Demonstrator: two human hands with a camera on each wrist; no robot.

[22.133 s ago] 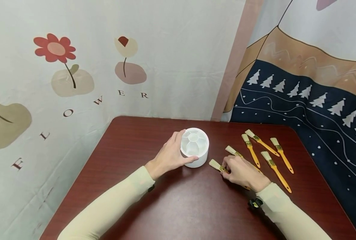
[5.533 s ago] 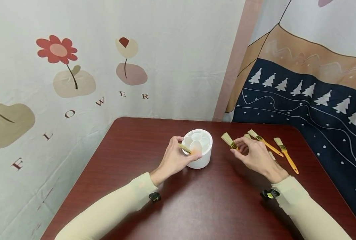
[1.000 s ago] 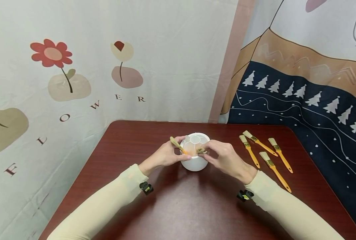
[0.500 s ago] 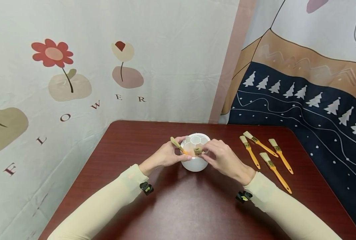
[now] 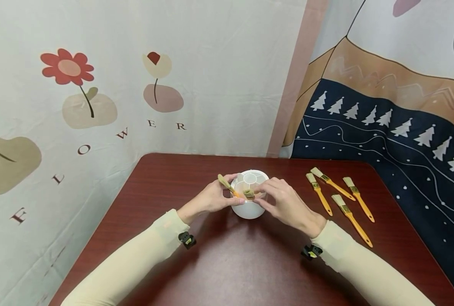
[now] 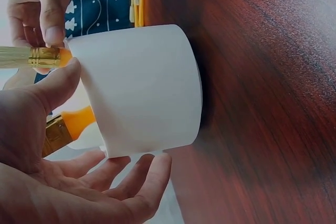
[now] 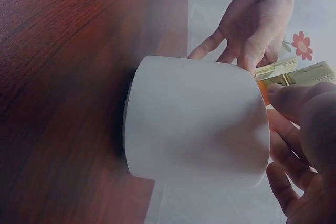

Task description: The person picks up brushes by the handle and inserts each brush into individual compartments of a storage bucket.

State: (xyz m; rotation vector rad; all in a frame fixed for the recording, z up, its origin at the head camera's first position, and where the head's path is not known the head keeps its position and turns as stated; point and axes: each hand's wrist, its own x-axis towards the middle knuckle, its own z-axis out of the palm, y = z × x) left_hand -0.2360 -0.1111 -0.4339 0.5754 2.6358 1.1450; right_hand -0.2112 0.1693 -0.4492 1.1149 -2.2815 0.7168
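A white round holder (image 5: 248,210) with divided compartments stands on the table. My left hand (image 5: 211,197) grips its left side, thumb at the front of the rim and fingers around the far side. One paintbrush (image 5: 225,182) leans out of the holder beside that hand, bristles up and left. At the front of the rim, my right hand (image 5: 288,204) pinches a second paintbrush (image 5: 249,194), its bristles upward. In the left wrist view its brass ferrule (image 6: 47,56) shows above the rim, right thumb against it. The holder's wall (image 7: 197,121) hides both lower handles.
To the right on the dark red wooden table (image 5: 227,272) lie several yellow-handled paintbrushes, the nearest brush (image 5: 352,220) closest to the right forearm. A flower-printed cloth (image 5: 219,85) hangs behind, and a dark blue tree-patterned cloth (image 5: 364,131) at the right.
Two brushes have gone from the table into the holder since the oldest frame. Over the last second the second brush has shifted left and turned upright in my right fingers; my left hand stays put.
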